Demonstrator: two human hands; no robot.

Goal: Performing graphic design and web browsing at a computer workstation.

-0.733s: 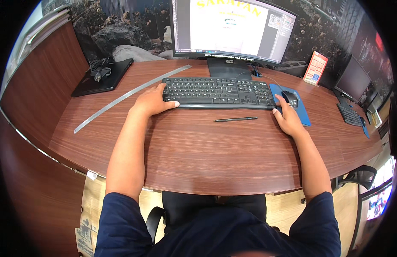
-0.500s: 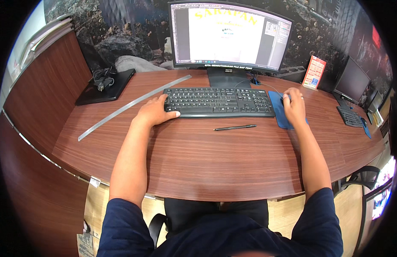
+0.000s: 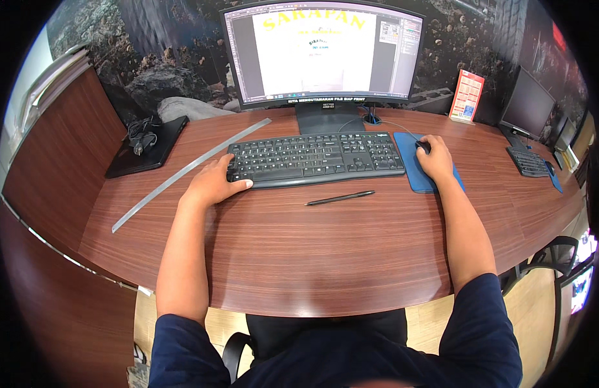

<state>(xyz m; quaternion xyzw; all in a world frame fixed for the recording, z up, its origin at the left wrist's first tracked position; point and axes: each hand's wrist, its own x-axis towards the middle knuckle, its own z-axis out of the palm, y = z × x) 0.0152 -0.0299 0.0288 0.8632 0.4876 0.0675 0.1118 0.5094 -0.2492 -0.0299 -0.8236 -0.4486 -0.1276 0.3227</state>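
Observation:
My left hand (image 3: pixel 215 184) rests at the left end of a black computer keyboard (image 3: pixel 312 158). Its fingers are spread over the keys there, and the thumb lies along the front edge. At the keyboard's right, my right hand (image 3: pixel 436 159) is curled over a dark computer mouse (image 3: pixel 423 147), mostly covered by the palm and fingers. Under the mouse lies a blue mouse pad (image 3: pixel 412 173). A monitor (image 3: pixel 322 52) behind the keyboard displays a white page with yellow lettering in a design program. In front of the keyboard a black pen (image 3: pixel 340 198) lies on the desk.
A long metal ruler (image 3: pixel 186 169) slants across the wooden desk (image 3: pixel 325 258) on the left. Beyond it sits a black laptop (image 3: pixel 154 152) with a coiled cable (image 3: pixel 142 138) on top. An orange-white card stand (image 3: pixel 467 97) and a second monitor (image 3: pixel 528 105) stand to the right.
The view has shifted, so the monitor, keyboard and pen appear farther left. My right hand has settled lower, with more of the mouse showing. The left hand stays at the keyboard's left end.

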